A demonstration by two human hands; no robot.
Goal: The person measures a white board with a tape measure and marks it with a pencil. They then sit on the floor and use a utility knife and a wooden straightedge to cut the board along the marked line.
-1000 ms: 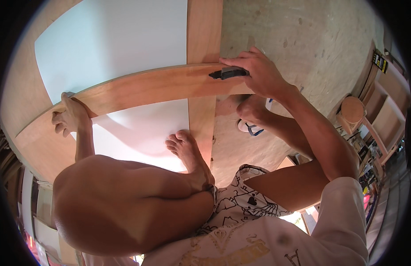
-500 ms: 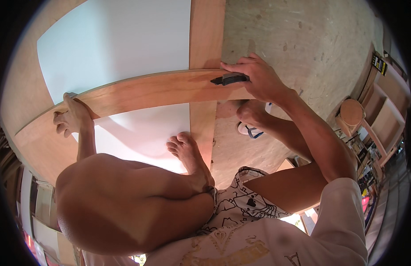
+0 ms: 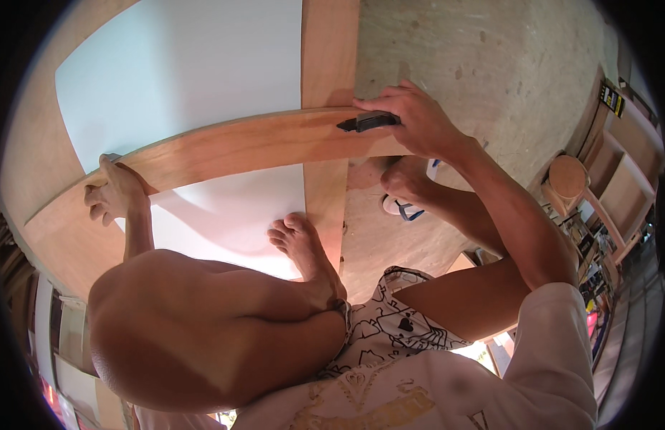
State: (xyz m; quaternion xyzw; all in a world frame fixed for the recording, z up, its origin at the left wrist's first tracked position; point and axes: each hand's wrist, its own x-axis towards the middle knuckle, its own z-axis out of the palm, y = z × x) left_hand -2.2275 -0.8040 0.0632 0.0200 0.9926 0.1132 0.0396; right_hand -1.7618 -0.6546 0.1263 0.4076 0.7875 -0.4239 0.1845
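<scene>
A long plywood strip [image 3: 239, 135] lies across pale plywood boards and a white sheet [image 3: 182, 57]. My left hand [image 3: 116, 190] grips the strip near its left end, thumb at the upper edge beside a small grey piece [image 3: 112, 157] I cannot make out, fingers curled. My right hand [image 3: 418, 118] holds a black tool [image 3: 368, 122], apparently a utility knife, over the strip's right part, with a finger on the upper edge. My bare left foot [image 3: 293, 244] rests on the sheet's lower part.
Beyond the boards is stained flooring [image 3: 476, 50], with my other foot and a blue-strapped sandal [image 3: 400, 209] at the right. Along the right side stand a round wooden piece [image 3: 567, 176], wooden frames [image 3: 630, 186] and clutter. More boards [image 3: 73, 330] stand at the lower left.
My right hand, the black tool and the strip's right part shifted slightly down in the picture, then back up, along with the whole scene. Both hands keep their holds.
</scene>
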